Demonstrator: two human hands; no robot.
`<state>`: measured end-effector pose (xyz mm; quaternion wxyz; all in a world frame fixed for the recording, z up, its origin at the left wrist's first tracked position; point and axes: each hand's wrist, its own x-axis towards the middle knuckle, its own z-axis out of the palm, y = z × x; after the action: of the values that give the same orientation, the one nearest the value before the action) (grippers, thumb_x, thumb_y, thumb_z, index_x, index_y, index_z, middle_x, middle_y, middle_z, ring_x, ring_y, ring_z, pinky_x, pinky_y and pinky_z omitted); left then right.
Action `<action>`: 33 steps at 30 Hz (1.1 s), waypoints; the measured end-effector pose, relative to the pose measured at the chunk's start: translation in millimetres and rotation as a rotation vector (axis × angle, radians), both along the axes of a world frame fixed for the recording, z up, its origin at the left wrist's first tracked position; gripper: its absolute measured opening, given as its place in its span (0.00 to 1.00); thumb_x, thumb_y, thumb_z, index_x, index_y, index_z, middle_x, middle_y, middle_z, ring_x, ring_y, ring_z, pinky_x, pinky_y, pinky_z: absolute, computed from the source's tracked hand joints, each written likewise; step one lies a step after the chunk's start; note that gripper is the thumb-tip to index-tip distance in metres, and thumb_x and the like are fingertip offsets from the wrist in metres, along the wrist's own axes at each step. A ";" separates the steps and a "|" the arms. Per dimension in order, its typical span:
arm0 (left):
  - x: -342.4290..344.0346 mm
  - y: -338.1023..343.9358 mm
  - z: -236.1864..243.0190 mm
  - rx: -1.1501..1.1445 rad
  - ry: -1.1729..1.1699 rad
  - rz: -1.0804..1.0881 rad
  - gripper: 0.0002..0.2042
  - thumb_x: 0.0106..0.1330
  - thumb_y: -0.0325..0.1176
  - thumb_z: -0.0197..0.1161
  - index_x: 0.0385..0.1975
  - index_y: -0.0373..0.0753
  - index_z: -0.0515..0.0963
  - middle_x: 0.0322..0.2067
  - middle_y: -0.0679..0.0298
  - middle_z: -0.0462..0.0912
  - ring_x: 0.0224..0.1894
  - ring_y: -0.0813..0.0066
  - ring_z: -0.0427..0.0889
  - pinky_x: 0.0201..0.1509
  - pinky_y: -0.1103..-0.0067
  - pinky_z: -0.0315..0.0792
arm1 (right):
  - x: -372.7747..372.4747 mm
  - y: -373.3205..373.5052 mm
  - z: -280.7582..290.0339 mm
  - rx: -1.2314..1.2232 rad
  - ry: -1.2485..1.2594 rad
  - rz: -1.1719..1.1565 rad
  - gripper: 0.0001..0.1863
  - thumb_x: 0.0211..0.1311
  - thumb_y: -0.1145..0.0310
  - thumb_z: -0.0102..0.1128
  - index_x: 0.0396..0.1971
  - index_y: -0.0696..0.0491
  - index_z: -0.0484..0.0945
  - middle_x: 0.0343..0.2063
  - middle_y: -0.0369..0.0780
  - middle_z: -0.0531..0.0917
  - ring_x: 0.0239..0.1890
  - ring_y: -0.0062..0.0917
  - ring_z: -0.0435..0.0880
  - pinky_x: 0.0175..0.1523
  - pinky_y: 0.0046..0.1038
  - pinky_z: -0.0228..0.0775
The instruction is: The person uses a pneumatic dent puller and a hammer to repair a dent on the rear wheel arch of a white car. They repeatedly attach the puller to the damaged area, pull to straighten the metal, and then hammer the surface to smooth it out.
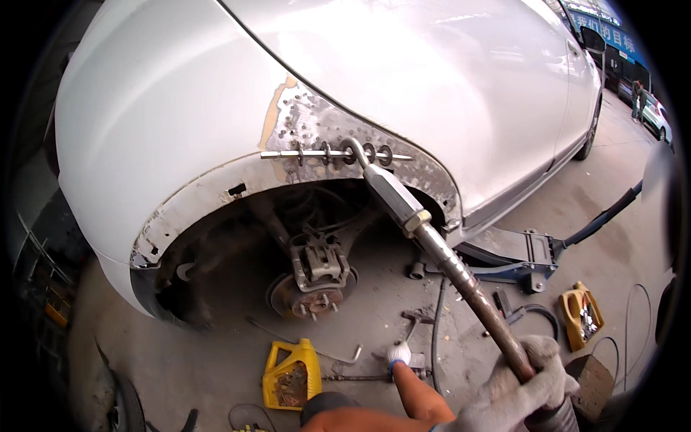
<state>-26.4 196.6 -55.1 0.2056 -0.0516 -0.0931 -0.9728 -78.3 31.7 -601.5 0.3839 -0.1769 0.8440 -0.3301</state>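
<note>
Both gloved hands, my left hand [489, 403] and my right hand [541, 358], are closed around a long metal puller bar [461, 275] at lower right. Its upper hook loops over a thin rod [279, 155], which runs through several washers [386, 154] standing on the white car's bare-metal, dimpled wheel-arch panel [317, 115]. Below, the wheel well exposes a brake caliper [320, 263] and disc [281, 291]. At bottom centre, another gloved hand [398, 354], apparently a co-worker's, is closed on a hammer-like tool [412, 325].
A floor jack [504, 252] with a long handle stands right of the wheel well. Two cut-open yellow jugs [311, 360] [572, 324], hoses, a bent bar [338, 356] and a tyre [126, 403] lie around on the floor [604, 216]. People [639, 97] stand by a distant car.
</note>
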 end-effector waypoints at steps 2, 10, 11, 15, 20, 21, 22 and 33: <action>-0.4 10.5 4.3 0.020 0.023 -0.001 0.12 0.71 0.21 0.54 0.51 0.43 0.69 0.33 0.63 0.75 0.35 0.71 0.78 0.50 0.65 0.76 | -8.1 10.4 35.0 -0.156 -0.056 -0.197 0.19 0.70 0.61 0.52 0.53 0.57 0.75 0.30 0.41 0.78 0.32 0.27 0.76 0.39 0.28 0.70; -1.7 15.0 2.8 -0.006 -0.066 0.082 0.06 0.74 0.24 0.52 0.47 0.36 0.68 0.27 0.66 0.70 0.29 0.77 0.71 0.44 0.71 0.73 | 43.8 73.9 268.3 -0.707 -0.069 -0.166 0.15 0.72 0.64 0.51 0.50 0.58 0.75 0.22 0.38 0.77 0.24 0.21 0.75 0.31 0.25 0.69; -4.4 13.3 2.1 -0.040 -0.060 0.094 0.05 0.74 0.25 0.51 0.46 0.35 0.67 0.26 0.66 0.69 0.28 0.78 0.70 0.43 0.71 0.72 | 44.7 73.9 299.4 -0.760 -0.091 -0.122 0.15 0.72 0.65 0.51 0.50 0.59 0.75 0.21 0.38 0.77 0.23 0.20 0.75 0.30 0.25 0.69; -28.1 24.0 -13.2 -0.075 0.084 0.092 0.05 0.74 0.24 0.50 0.46 0.34 0.67 0.24 0.67 0.67 0.25 0.79 0.66 0.41 0.75 0.69 | 5.8 67.8 372.4 -0.919 -0.464 0.144 0.11 0.73 0.68 0.50 0.47 0.58 0.76 0.18 0.34 0.73 0.18 0.16 0.70 0.25 0.22 0.65; -16.6 7.1 11.8 -0.071 -0.043 0.106 0.07 0.74 0.23 0.51 0.48 0.35 0.67 0.24 0.68 0.67 0.25 0.80 0.68 0.42 0.74 0.72 | 28.8 25.5 409.1 -0.974 0.314 -0.034 0.10 0.69 0.66 0.60 0.32 0.57 0.77 0.18 0.35 0.77 0.21 0.18 0.75 0.29 0.24 0.69; -11.5 6.7 20.0 -0.080 -0.059 0.120 0.08 0.74 0.22 0.50 0.50 0.36 0.66 0.25 0.68 0.67 0.26 0.79 0.69 0.43 0.74 0.74 | 31.8 18.2 414.3 -0.992 0.376 -0.018 0.10 0.69 0.65 0.59 0.32 0.57 0.77 0.18 0.35 0.77 0.21 0.18 0.74 0.30 0.24 0.69; -7.8 6.1 20.3 -0.072 -0.062 0.127 0.08 0.74 0.22 0.50 0.50 0.36 0.66 0.25 0.68 0.67 0.26 0.79 0.69 0.43 0.74 0.73 | 34.9 17.8 418.0 -1.029 0.358 0.041 0.11 0.70 0.65 0.58 0.33 0.57 0.77 0.18 0.34 0.76 0.21 0.17 0.74 0.29 0.25 0.69; -10.1 16.1 8.1 -0.101 0.023 0.056 0.04 0.75 0.23 0.49 0.46 0.37 0.66 0.24 0.68 0.67 0.25 0.81 0.66 0.44 0.75 0.72 | 40.5 -13.5 405.3 -1.251 0.220 0.026 0.15 0.76 0.61 0.47 0.43 0.59 0.74 0.19 0.33 0.73 0.21 0.15 0.70 0.28 0.22 0.65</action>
<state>-36.5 212.8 -47.0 0.2311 -0.0703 -0.1412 -0.9600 -37.7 18.3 -196.2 0.1230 -0.4107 0.5236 -0.7362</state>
